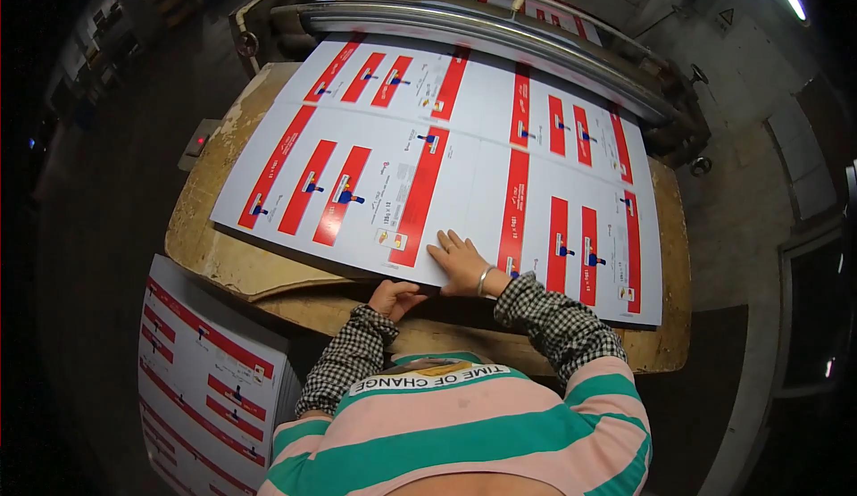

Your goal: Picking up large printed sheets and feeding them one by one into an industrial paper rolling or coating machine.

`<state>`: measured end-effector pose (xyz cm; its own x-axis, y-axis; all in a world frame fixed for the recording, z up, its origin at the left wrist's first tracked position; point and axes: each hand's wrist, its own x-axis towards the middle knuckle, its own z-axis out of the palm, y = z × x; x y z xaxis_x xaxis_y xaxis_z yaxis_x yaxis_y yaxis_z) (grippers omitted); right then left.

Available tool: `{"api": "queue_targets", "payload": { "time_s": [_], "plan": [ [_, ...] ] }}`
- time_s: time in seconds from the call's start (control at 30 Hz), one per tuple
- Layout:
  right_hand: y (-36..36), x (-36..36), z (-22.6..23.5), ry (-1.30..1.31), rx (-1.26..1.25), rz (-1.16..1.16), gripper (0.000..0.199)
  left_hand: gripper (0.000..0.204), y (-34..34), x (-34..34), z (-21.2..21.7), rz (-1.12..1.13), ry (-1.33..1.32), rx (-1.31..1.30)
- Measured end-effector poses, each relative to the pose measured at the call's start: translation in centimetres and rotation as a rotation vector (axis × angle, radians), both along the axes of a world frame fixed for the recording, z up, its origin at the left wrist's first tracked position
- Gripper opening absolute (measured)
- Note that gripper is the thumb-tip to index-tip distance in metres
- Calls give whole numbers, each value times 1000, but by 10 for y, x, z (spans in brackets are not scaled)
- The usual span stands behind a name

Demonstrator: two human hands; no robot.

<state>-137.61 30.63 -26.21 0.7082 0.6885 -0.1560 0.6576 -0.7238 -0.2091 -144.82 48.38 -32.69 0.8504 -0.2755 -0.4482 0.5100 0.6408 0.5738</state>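
Observation:
A large white printed sheet (482,175) with red bars and small blue marks lies on a worn wooden table (205,228). Its far part runs under the metal rollers of a machine. On the sheet, close to its front edge, my right hand (460,266) rests flat with the fingers spread; a bracelet circles the wrist. Just left of it, my left hand (393,300) is curled at the front edge, thumb and fingers closed on the sheet's border. Its fingertips are partly hidden. Both forearms wear black-and-white checked sleeves.
A long metal roller (482,32) spans the table's far side, with a handwheel (702,166) at its right end. Lower left, a stack of similar printed sheets (205,380) stands below table height. A small box with a red light (198,143) sits by the table's left edge.

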Motion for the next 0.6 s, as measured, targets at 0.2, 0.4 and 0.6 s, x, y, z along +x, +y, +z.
{"api": "queue_targets", "payload": {
  "time_s": [0.2, 0.4, 0.6],
  "plan": [
    [-19, 24, 67, 181, 440, -54, 15, 36, -20, 0, 24, 165, 113, 5],
    [-14, 0, 35, 211, 564, 11, 20, 37, -15, 2, 3, 119, 115, 28],
    [-14, 9, 10, 285, 374, 36, 36, 33, -8, 8, 8, 144, 46, -17]
  ]
}}
